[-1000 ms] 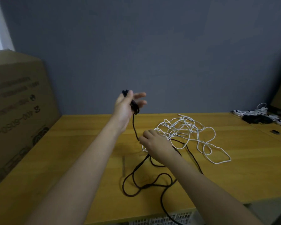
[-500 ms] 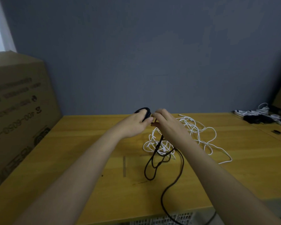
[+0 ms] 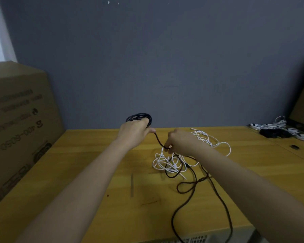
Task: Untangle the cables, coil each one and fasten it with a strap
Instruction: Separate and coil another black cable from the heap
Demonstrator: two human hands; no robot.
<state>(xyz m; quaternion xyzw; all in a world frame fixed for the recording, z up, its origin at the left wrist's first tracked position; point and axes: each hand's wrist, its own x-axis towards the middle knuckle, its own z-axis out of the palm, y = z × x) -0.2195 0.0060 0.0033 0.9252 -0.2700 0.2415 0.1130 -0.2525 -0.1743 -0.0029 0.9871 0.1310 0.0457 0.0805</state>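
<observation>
Your left hand (image 3: 133,133) grips the coiled part of the black cable (image 3: 189,183) above the table (image 3: 95,172). Your right hand (image 3: 180,142) pinches its loose part, just over the white cable (image 3: 167,163).

Dim, flat indoor light; brightness enters beside the cardboard box (image 3: 19,130), upper left. Soft focus throughout, wide-angle bending toward edges, right corner beyond the box in shadow.

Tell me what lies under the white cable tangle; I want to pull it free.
Black cable loops weave through the white cable tangle on the wooden table. Which strand lies lowest is covered.
</observation>
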